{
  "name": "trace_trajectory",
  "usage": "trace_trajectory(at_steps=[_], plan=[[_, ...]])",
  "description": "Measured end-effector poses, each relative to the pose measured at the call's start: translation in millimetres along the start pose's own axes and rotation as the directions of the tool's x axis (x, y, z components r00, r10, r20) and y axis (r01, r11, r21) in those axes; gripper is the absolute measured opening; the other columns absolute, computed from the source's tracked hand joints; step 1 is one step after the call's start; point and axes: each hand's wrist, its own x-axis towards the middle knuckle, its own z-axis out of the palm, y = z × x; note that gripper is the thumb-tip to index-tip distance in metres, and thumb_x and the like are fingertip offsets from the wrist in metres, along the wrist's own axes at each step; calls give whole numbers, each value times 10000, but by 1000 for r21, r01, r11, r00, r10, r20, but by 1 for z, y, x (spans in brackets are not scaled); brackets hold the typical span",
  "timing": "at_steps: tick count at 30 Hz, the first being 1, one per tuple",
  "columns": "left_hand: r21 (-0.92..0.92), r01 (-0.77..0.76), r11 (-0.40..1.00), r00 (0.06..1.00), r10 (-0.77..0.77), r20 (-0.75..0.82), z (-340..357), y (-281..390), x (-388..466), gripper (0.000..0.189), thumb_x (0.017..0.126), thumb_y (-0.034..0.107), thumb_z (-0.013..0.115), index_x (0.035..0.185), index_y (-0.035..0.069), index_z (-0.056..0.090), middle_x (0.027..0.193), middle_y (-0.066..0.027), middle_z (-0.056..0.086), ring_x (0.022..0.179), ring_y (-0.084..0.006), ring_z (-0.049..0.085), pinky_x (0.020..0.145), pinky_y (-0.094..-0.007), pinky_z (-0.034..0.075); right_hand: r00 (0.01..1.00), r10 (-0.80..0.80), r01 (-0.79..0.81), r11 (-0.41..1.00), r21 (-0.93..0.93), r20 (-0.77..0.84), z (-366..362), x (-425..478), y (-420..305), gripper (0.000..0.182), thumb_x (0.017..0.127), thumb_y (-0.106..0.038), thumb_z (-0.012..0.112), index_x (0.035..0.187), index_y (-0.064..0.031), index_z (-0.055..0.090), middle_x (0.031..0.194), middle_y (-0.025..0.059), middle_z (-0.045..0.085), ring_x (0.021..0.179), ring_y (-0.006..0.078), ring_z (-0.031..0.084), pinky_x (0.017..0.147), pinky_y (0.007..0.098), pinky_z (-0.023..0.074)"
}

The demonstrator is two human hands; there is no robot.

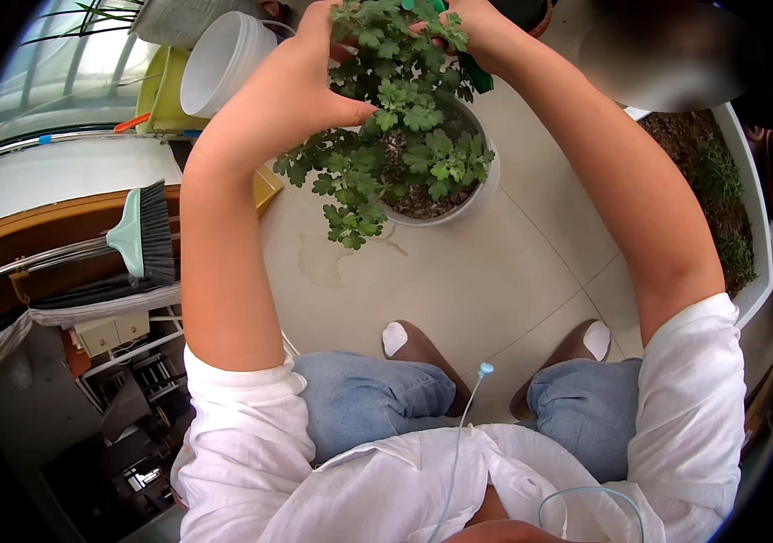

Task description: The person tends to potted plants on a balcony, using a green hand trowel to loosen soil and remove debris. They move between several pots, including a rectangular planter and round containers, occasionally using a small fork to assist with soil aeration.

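Observation:
A leafy green plant (403, 102), chrysanthemum-like, grows in a round pale pot (492, 180) on the floor before me. My left hand (322, 85) reaches round the left side of its foliage, thumb spread against the leaves. Leaves and the picture's top edge hide most of those fingers, so whether they grip a stem cannot be told. At the plant's upper right, my right hand (478, 30) is closed on a green-handled tool (478, 73). Its working end is hidden among the leaves. Dark soil (427, 203) shows at the pot's near side.
White plastic buckets (223, 64) lie tilted at upper left by a yellow-green container (162, 88). A broom (132, 234) lies at left. On the right is a long white planter (760, 224) with soil and small plants. My feet stand on floor tiles (529, 271).

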Motion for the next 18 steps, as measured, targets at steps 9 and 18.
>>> trace_trajectory(at_steps=[9,18], plan=[[-76,172,982,979,-162,125,-7,-24,-1,445,725,27,683,1152,-41,576,1052,-102,656,926,-157,594,813,-288,471,979,-94,60,981,186,179,-7,-63,-99,263,799,-245,778,822,-34,623,609,-7,563,447,49,466,421,192,328],[-96,55,994,982,-37,183,-1,-44,7,249,757,21,652,1004,8,629,912,-34,662,828,-105,575,756,-260,457,996,21,7,950,-312,85,5,-93,-108,278,756,-80,761,716,-67,486,635,22,577,484,81,522,432,224,396]])
